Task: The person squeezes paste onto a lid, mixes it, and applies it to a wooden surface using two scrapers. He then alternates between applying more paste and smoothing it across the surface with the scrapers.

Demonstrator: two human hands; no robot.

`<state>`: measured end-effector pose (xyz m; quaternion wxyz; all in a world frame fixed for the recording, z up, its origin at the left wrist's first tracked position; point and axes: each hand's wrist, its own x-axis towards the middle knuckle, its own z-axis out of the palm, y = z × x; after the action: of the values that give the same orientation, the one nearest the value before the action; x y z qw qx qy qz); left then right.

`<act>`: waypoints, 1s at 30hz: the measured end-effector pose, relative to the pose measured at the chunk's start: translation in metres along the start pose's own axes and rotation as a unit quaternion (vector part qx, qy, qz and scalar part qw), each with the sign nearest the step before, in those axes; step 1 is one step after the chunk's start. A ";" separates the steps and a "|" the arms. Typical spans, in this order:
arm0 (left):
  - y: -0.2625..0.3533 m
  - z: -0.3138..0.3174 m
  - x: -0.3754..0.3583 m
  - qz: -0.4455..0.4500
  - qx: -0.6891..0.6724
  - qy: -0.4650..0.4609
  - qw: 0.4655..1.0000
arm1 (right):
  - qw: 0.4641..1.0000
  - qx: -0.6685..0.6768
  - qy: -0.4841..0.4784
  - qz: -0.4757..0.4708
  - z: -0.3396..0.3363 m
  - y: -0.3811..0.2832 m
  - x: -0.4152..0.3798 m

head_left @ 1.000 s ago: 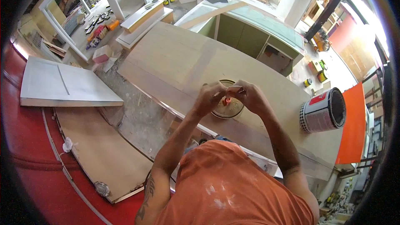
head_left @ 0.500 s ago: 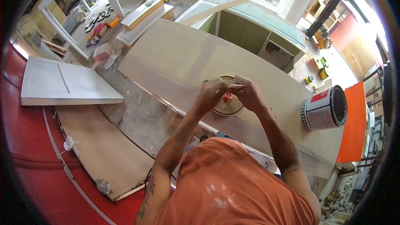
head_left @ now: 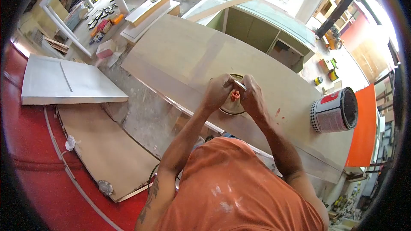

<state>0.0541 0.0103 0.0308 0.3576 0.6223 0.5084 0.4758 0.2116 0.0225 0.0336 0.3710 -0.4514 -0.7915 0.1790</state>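
Both hands meet above a round lid-like disc (head_left: pixel 232 109) lying on the large flat panel (head_left: pixel 180 55). My left hand (head_left: pixel 219 90) is closed, its fingertips at a small pale object (head_left: pixel 240 85). From the other side, my right hand (head_left: pixel 251 92) grips the same pale object between its fingers. A red lump (head_left: pixel 235 96) shows on the disc just below the fingertips. What the pale object is cannot be made out.
A large can (head_left: pixel 334 111) stands on the panel at the right, with red smears (head_left: pixel 278 113) left of it. A white door panel (head_left: pixel 64 79) lies at the left. An open-fronted cabinet (head_left: pixel 252 25) stands beyond the panel.
The pale object has turned from nearly level to slanting. Both hands have shifted slightly, and the right forearm has moved left, exposing the red smears.
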 end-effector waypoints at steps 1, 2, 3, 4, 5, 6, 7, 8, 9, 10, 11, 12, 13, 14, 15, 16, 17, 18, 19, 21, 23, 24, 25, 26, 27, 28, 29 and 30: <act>-0.001 0.001 0.001 -0.001 0.001 0.001 1.000 | 1.000 -0.003 -0.004 0.010 0.001 0.002 -0.001; -0.003 0.001 0.002 -0.001 -0.005 -0.009 1.000 | 1.000 -0.007 -0.008 0.021 0.002 0.004 -0.002; -0.003 0.002 0.002 -0.003 -0.012 -0.019 1.000 | 1.000 -0.007 -0.009 0.023 0.002 0.005 -0.005; -0.002 0.002 0.002 -0.003 -0.012 -0.019 1.000 | 0.999 -0.011 -0.007 0.040 0.002 0.006 -0.006; -0.001 0.002 0.002 0.001 -0.008 -0.027 1.000 | 0.998 -0.014 -0.004 0.056 0.001 0.008 -0.007; 0.001 0.002 0.002 0.005 -0.004 -0.035 0.999 | 0.998 -0.014 -0.004 0.055 -0.001 0.009 -0.007; 0.000 0.001 0.004 0.009 -0.003 -0.035 0.999 | 0.997 0.019 -0.045 0.060 -0.006 0.011 -0.004; -0.002 0.000 0.006 0.015 0.009 -0.065 0.998 | 0.993 0.051 -0.085 0.066 -0.011 0.012 -0.002; 0.001 -0.002 0.007 0.020 0.020 -0.095 0.995 | 0.993 0.051 -0.083 0.066 -0.019 0.010 -0.001; 0.004 -0.004 0.007 0.020 0.020 -0.095 0.995 | 0.991 0.064 -0.089 0.076 -0.028 0.006 0.000; 0.008 -0.008 0.008 0.070 0.028 -0.102 0.992 | 0.989 0.076 -0.096 0.086 -0.034 0.004 0.001; 0.012 -0.011 0.009 0.120 0.036 -0.109 0.986 | 0.989 0.076 -0.095 0.086 -0.036 0.004 0.002; 0.013 -0.014 0.011 0.120 0.037 -0.110 0.986 | 0.988 0.079 -0.104 0.084 -0.038 0.005 0.004; 0.013 -0.016 0.014 0.149 0.035 -0.103 0.983 | 0.987 0.082 -0.112 0.083 -0.040 0.006 0.005; 0.013 -0.019 0.015 0.178 0.032 -0.097 0.979 | 0.987 0.083 -0.110 0.084 -0.040 0.009 0.005; 0.013 -0.023 0.015 0.178 0.033 -0.099 0.978 | 0.979 0.113 -0.114 0.122 -0.037 0.015 0.004; 0.014 -0.029 0.015 0.124 0.039 -0.083 0.988 | 0.970 0.143 -0.117 0.160 -0.035 0.020 0.003; 0.013 -0.035 0.014 0.070 0.046 -0.067 0.994 | 0.969 0.144 -0.116 0.161 -0.032 0.025 0.001; 0.006 -0.041 0.014 0.069 0.046 -0.068 0.994 | 0.962 0.189 -0.109 0.167 -0.029 0.030 -0.001; -0.012 -0.052 0.015 0.106 0.223 -0.066 0.967 | 0.952 0.234 -0.101 0.170 -0.029 0.034 -0.002; -0.020 -0.059 0.012 0.096 0.257 -0.069 0.959 | 0.948 0.226 -0.119 0.189 -0.033 0.032 0.000; -0.021 -0.061 0.010 0.084 0.289 -0.072 0.951 | 0.948 0.227 -0.118 0.187 -0.033 0.032 0.000; -0.024 -0.060 0.008 0.085 0.291 -0.072 0.950 | 0.940 0.263 -0.103 0.194 -0.033 0.032 -0.001; -0.027 -0.059 0.005 0.100 0.309 -0.078 0.943 | 0.929 0.298 -0.087 0.200 -0.032 0.033 -0.002; -0.028 -0.059 0.004 0.114 0.327 -0.083 0.934 | 0.929 0.298 -0.087 0.199 -0.032 0.034 -0.003; -0.028 -0.059 0.004 0.115 0.327 -0.083 0.934 | 0.930 0.294 -0.095 0.199 -0.032 0.035 -0.003; -0.028 -0.058 0.004 0.102 0.323 -0.108 0.935 | 0.931 0.289 -0.102 0.200 -0.031 0.035 -0.002; -0.029 -0.057 0.004 0.090 0.317 -0.133 0.935 | 0.931 0.289 -0.102 0.199 -0.033 0.032 -0.003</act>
<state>-0.0089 0.0190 0.0219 0.1613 0.8040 0.5229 0.2329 0.2555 0.0355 0.0347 0.3595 -0.4524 -0.6331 0.5151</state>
